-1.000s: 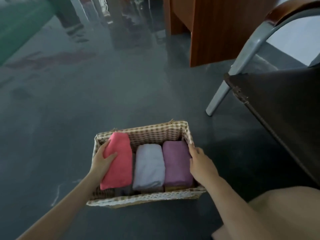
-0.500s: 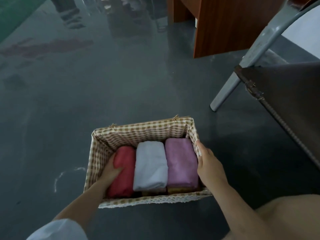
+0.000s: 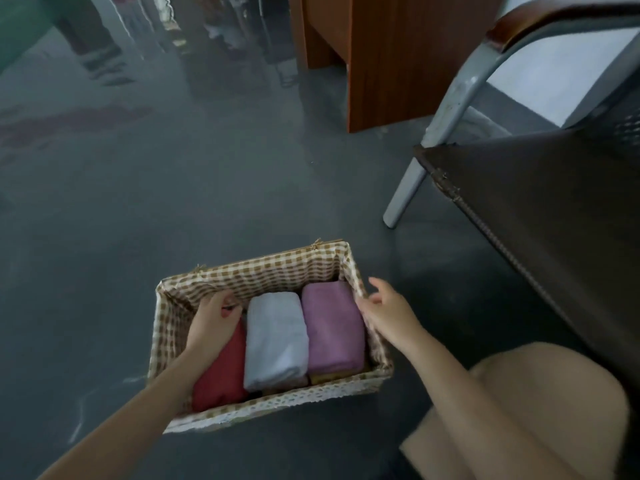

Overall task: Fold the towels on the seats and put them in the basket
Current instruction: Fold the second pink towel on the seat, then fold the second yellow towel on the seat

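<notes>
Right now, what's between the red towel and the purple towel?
The head view shows a folded white towel between the red towel and the purple towel, in the basket.

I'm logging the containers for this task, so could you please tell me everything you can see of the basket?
The basket is rectangular, looks woven, and has a brown-and-white checked cloth liner with a white lace edge along its near rim. It stands upright on the dark floor. Inside lie three folded towels side by side: red towel, white towel, purple towel. The left hand reaches inside onto the red towel; the right hand is at its right rim.
</notes>
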Action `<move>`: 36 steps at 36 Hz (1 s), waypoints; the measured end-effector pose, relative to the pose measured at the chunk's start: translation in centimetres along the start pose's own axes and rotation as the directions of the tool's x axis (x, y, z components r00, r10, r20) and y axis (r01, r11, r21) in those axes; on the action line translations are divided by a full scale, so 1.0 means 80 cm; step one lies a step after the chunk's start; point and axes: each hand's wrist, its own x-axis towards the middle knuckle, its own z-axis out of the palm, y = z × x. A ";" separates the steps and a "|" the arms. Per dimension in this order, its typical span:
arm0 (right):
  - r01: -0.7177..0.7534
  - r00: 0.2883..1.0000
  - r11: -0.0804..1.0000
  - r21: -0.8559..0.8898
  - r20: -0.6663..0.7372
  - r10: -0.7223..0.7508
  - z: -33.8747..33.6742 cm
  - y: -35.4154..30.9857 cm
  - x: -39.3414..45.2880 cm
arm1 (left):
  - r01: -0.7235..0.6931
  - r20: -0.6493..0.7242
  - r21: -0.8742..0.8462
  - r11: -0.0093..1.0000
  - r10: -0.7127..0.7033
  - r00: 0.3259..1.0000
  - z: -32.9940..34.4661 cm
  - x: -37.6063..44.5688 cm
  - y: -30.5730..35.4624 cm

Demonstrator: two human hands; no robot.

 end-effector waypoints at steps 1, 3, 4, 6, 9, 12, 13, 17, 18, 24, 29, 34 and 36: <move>0.010 0.999 0.993 0.118 -0.041 -0.005 -0.014 -0.010 -0.005 | -0.083 0.018 0.004 0.997 0.083 0.996 -0.007 -0.005 0.029; 0.077 0.988 0.962 0.261 -0.150 -0.038 -0.050 -0.030 -0.021 | -0.249 0.049 -0.061 0.966 0.253 0.966 -0.018 -0.014 0.094; 0.115 0.979 0.946 0.302 -0.197 -0.056 -0.070 -0.038 -0.030 | -0.324 0.051 -0.119 0.939 0.331 0.942 -0.023 -0.021 0.131; 0.189 0.955 0.921 0.340 -0.282 -0.091 -0.110 -0.049 -0.055 | -0.423 0.050 -0.245 0.872 0.447 0.893 -0.029 -0.041 0.206; 0.260 0.905 0.907 0.332 -0.411 -0.109 -0.171 -0.050 -0.102 | -0.438 0.082 -0.483 0.758 0.537 0.840 -0.022 -0.083 0.318; 0.269 0.837 0.921 0.282 -0.542 -0.078 -0.230 -0.030 -0.162 | -0.394 0.220 -0.609 0.689 0.624 0.750 -0.002 -0.141 0.413; 0.261 0.810 0.929 0.262 -0.584 -0.063 -0.248 -0.019 -0.185 | -0.396 0.268 -0.624 0.674 0.660 0.702 0.007 -0.164 0.440; 0.184 0.693 0.957 0.223 -0.720 0.035 -0.315 0.036 -0.296 | -0.406 0.412 -0.673 0.618 0.770 0.487 0.033 -0.263 0.533; 0.162 0.660 0.961 0.226 -0.748 0.064 -0.329 0.052 -0.327 | -0.408 0.448 -0.676 0.613 0.782 0.433 0.039 -0.289 0.552; 0.032 0.371 0.946 0.323 -0.883 0.289 -0.380 0.172 -0.523 | -0.330 0.664 -0.674 0.660 0.738 0.120 0.091 -0.448 0.638; 0.037 0.088 0.845 0.534 -0.844 0.529 -0.370 0.291 -0.660 | -0.266 0.711 -0.684 0.679 0.702 -0.039 0.145 -0.576 0.676; 0.098 -0.083 0.743 0.662 -0.738 0.669 -0.337 0.373 -0.762 | -0.389 0.688 -0.708 0.589 0.699 -0.195 0.181 -0.703 0.699; 0.094 -0.104 0.705 0.703 -0.697 0.710 -0.324 0.403 -0.793 | -0.472 0.662 -0.727 0.499 0.693 -0.287 0.192 -0.753 0.704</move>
